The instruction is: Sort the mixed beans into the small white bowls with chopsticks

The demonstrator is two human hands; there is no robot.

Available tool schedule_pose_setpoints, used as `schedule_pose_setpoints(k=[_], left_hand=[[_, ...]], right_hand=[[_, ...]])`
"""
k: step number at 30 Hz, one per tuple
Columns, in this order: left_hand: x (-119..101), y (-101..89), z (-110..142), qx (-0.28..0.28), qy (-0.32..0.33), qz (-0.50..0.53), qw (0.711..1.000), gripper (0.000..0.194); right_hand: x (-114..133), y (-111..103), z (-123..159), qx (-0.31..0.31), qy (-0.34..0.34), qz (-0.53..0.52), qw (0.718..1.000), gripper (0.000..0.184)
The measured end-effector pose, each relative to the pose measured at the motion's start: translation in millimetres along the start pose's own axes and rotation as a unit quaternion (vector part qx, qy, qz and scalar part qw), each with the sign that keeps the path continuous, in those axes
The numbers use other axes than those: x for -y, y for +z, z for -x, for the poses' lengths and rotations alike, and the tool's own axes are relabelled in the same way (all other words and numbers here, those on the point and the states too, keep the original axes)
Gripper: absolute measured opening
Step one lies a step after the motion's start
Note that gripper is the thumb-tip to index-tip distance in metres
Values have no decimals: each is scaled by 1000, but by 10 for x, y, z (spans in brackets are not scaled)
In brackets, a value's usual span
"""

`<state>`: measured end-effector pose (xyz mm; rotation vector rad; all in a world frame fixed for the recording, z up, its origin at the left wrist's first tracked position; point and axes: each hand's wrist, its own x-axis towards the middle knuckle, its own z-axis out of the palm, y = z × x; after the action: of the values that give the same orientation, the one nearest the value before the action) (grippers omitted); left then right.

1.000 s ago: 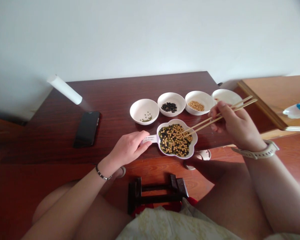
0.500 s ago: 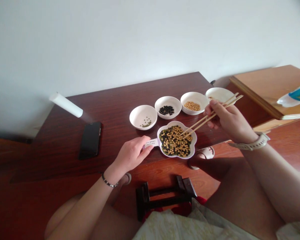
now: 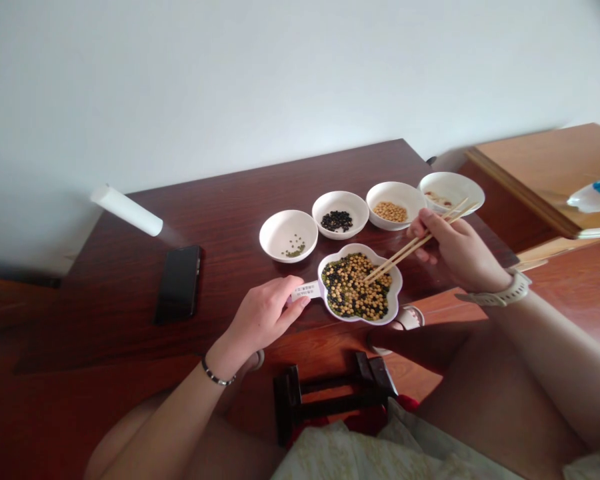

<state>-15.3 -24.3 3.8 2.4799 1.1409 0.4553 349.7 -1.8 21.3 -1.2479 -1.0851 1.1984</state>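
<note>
A white flower-shaped dish (image 3: 396, 293) full of mixed yellow, black and green beans sits at the near edge of the dark wooden table (image 3: 230, 220). My left hand (image 3: 265, 315) pinches the dish's labelled handle (image 3: 306, 291). My right hand (image 3: 457, 250) grips a pair of wooden chopsticks (image 3: 415, 245), whose tips rest in the mixed beans. Behind the dish stands a row of small white bowls: one with a few green beans (image 3: 289, 235), one with black beans (image 3: 341, 214), one with yellow beans (image 3: 397, 204) and one nearly bare (image 3: 451, 192).
A black phone (image 3: 178, 283) lies on the table's left part, with a white cylinder (image 3: 127, 210) beyond it. A lighter wooden table (image 3: 555, 173) holding a plastic bottle (image 3: 595, 195) stands to the right. A small dark stool (image 3: 333, 393) sits below the table edge.
The view has shifted slightly. My right hand has lowered the chopsticks, so their tips now sit deeper in the mixed beans. My left hand stays on the handle.
</note>
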Motion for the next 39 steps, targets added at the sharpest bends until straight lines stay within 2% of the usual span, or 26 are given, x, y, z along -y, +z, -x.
schedule_pose_setpoints(k=[6,13,23,34,39], left_hand=[[-11,12,-12,1,0,-9,1000,20],[-10,24,-10,-3,-2,-11,1000,20],[-20,13,2,-2,-6,-12,1000,22],[-22,8,-9,6,-11,-2,1000,22],[-20,13,-7,9,-11,-6,1000,22]], right_hand=[[-7,-31,107,-15,10,13,1000,41],[-70,63,152,-9,5,0,1000,43],[-133,232,200,39,57,-30,997,42],[-98,216,220,55,127,-62,988,41],[-105,169,238,77,137,-44,987,44]])
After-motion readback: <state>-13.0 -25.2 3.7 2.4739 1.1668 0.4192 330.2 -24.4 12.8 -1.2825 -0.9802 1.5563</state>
